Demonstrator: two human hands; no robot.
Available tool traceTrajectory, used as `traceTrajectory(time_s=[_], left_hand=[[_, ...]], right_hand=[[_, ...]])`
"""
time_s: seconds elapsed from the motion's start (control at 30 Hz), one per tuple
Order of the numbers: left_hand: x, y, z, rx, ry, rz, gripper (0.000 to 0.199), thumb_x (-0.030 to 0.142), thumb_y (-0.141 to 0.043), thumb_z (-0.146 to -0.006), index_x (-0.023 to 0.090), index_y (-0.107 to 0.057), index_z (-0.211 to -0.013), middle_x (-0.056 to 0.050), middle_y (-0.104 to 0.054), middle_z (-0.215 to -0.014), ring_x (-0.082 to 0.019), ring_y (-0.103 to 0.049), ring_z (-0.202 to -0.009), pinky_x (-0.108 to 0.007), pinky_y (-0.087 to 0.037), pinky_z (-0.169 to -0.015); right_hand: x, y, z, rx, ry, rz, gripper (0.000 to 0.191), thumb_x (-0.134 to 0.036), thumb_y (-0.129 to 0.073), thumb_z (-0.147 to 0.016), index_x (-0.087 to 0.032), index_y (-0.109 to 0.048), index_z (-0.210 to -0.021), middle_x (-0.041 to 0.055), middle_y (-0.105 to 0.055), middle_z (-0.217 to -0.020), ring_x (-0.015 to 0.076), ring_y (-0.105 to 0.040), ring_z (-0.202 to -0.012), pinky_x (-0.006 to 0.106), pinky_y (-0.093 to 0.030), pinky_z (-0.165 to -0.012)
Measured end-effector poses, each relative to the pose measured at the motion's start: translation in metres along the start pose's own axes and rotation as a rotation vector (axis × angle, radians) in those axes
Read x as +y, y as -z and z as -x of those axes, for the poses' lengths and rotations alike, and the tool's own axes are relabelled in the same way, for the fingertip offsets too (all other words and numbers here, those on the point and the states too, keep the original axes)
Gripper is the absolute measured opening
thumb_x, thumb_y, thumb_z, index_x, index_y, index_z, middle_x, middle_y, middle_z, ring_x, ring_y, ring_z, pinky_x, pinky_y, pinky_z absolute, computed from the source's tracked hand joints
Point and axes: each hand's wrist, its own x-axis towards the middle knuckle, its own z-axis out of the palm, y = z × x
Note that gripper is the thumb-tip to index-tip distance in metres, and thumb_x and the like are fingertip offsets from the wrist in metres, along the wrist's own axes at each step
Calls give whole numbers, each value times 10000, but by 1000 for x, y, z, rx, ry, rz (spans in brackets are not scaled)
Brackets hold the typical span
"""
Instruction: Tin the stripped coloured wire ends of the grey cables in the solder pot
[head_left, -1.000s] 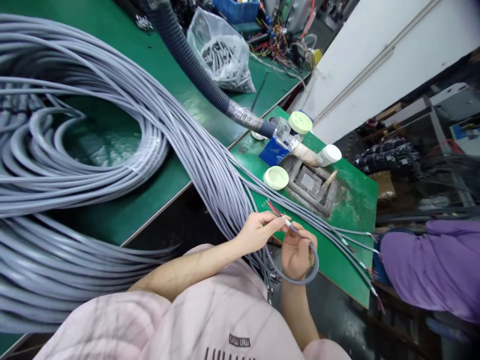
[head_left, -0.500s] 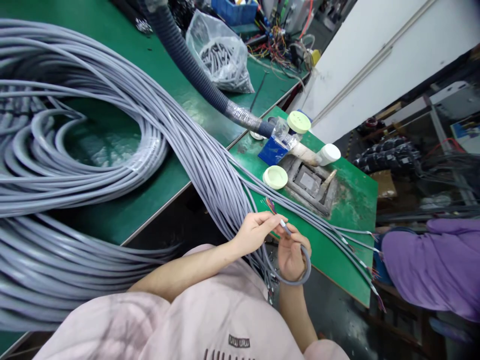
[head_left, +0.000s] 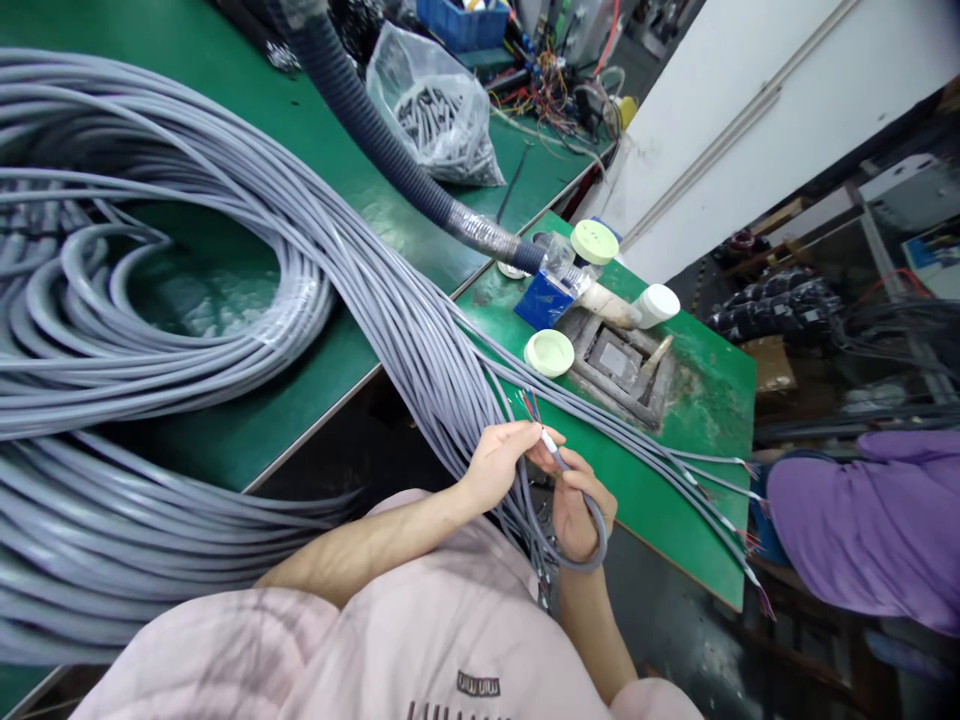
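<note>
My left hand (head_left: 501, 462) pinches the end of a grey cable (head_left: 592, 558), near its white sleeve (head_left: 549, 440). Thin coloured wires (head_left: 531, 406) fan out of that end, above the fingertips. Just below the sleeve, my right hand (head_left: 581, 508) has its fingers wrapped round the same cable, which curves in a loop past the palm and down. Behind my hands a thick bundle of grey cables (head_left: 420, 350) runs down from a large coil (head_left: 300, 300) at the left.
On the green table (head_left: 675, 520) stand a pot with a square metal frame (head_left: 615, 360), a pale green lid (head_left: 549, 353), a white jar (head_left: 658, 305) and a blue box (head_left: 544, 300). A ribbed hose (head_left: 375, 130) crosses above. Someone in purple (head_left: 862, 520) is at the right.
Both hands and the cable end have shifted slightly left. More of the white sleeve shows, and the coloured wires are spread wider and point more upward.
</note>
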Motion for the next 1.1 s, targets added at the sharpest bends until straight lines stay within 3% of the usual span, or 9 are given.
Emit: traceTrajectory(time_s=[0.23, 0.47, 0.57, 0.67, 0.77, 0.87, 0.97, 1.03, 1.1], left_hand=[[-2, 2, -1, 30, 13, 47, 341, 450, -616, -778, 132, -724, -721, -30, -642, -572, -138, -583, -566, -263, -453, -606], [2, -1, -7, 96, 155, 37, 443, 522, -605, -724, 158, -599, -471, -5, -512, -409, -94, -451, -415, -246, -376, -479], [-3, -3, -11, -54, 193, -85, 545, 634, -543, -771, 127, -667, -617, -33, -590, -509, -106, -512, -492, -246, -415, -543], [-6, -3, -19, -236, 23, -419, 516, 596, -488, -848, 129, -707, -821, -73, -689, -731, -142, -588, -657, -281, -461, -675], [-3, -2, -34, -313, -341, -957, 296, 412, -575, -861, 168, -699, -974, -84, -706, -938, -200, -599, -874, -356, -440, -836], [-3, -2, -54, -310, -573, -1389, 271, 318, -581, -867, 194, -662, -1094, -102, -673, -1074, -262, -561, -1026, -420, -404, -878], [-10, -4, -72, -297, -644, -1610, 285, 272, -585, -858, 203, -639, -1129, -114, -647, -1107, -287, -537, -1054, -446, -385, -872], [-16, -6, -79, -289, -662, -1678, 262, 248, -596, -844, 210, -647, -1098, -113, -644, -1071, -290, -534, -1028, -447, -374, -856], [-20, -9, -84, -274, -687, -1719, 202, 229, -590, -843, 218, -661, -1032, -104, -646, -1003, -287, -537, -985, -442, -363, -832]], right_hand=[[-3, 1, 2, -70, 9, 33, 163, -200, -623, -836, -306, -721, -913, 32, -729, -1087, 223, -688, -968, 456, -576, -801], [-22, -2, -1, -241, 84, 198, 230, -196, -638, -826, -341, -732, -978, 39, -732, -1081, 239, -689, -931, 471, -570, -786], [-35, 19, -2, -173, 218, 446, 364, -126, -647, -800, -342, -706, -1087, 52, -696, -1165, 240, -670, -983, 444, -564, -799], [-49, 62, 9, -28, 284, 793, 478, -100, -659, -774, -344, -659, -1186, 63, -658, -1220, 243, -652, -1019, 420, -554, -824], [-62, 112, 36, 117, 189, 1118, 446, -179, -659, -784, -325, -650, -1206, 95, -634, -1246, 278, -636, -1053, 461, -528, -863], [-70, 142, 72, 38, -65, 1259, 356, -289, -571, -844, -257, -667, -1185, 108, -730, -997, 284, -689, -878, 466, -551, -771], [-72, 134, 91, 68, -310, 1100, 302, -350, -574, -852, -231, -698, -1100, 74, -754, -821, 246, -708, -722, 400, -581, -682], [-67, 112, 88, 84, -421, 863, 238, -348, -599, -845, -223, -721, -1006, 65, -757, -793, 217, -709, -669, 356, -593, -659], [-59, 86, 76, 2, -536, 547, 210, -329, -597, -852, -212, -720, -974, 55, -755, -759, 187, -702, -621, 310, -590, -600]])
